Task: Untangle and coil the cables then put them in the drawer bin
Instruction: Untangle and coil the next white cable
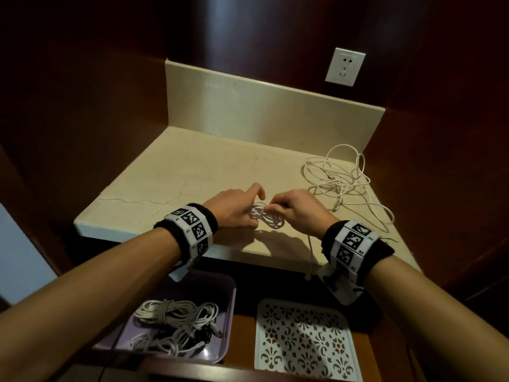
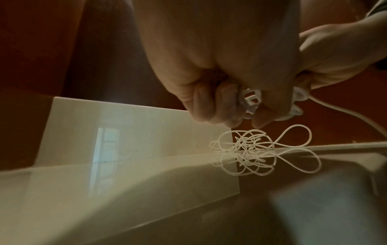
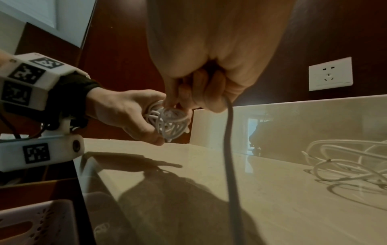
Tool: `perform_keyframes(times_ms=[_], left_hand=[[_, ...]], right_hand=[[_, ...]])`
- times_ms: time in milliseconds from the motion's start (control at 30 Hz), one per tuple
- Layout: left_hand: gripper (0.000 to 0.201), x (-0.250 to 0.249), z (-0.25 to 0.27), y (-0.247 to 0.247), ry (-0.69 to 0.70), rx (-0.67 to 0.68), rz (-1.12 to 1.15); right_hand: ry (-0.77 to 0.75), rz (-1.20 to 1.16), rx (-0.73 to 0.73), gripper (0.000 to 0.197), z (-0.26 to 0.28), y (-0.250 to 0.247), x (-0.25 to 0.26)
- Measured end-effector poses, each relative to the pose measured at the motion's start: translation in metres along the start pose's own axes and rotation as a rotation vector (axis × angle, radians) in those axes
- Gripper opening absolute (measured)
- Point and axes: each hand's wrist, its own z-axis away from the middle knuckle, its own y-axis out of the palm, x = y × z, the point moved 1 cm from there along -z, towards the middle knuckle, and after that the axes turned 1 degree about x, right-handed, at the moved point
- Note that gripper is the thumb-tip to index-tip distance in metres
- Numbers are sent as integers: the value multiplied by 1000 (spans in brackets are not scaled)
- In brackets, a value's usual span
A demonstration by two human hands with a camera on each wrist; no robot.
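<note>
Both hands met over the near edge of the stone counter [image 1: 170,172]. The left hand [image 1: 234,209] had its fingers curled round a small coil of white cable [image 1: 265,215], index finger pointing away. The right hand [image 1: 298,208] pinched the same coil from the right side, fingers bent in tight. A loose tail of that cable [image 1: 309,255] dropped from under the right hand, past the counter's front edge, its plug hanging free.

On the far right of the counter lay a tangled white cable [image 1: 344,180], well apart from the hands, untouched.

Below the counter, on the near left, sat the purple bin [image 1: 230,321] with several bundled cables [image 1: 176,326] already inside. Just to its right stood a white patterned basket [image 1: 303,337]. A white wall socket [image 1: 345,67] sat above the backsplash, far right.
</note>
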Motion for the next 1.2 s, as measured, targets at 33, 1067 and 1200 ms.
perform_keyframes(times_ms=[33, 1067, 1200], left_hand=[[49, 0, 0, -3, 8, 15, -53], [20, 7, 41, -15, -110, 58, 842], [30, 9, 38, -14, -121, 66, 984]], right_hand=[[1, -24, -6, 24, -1, 0, 0], [191, -727, 24, 32, 12, 33, 14], [143, -671, 5, 18, 6, 41, 14]])
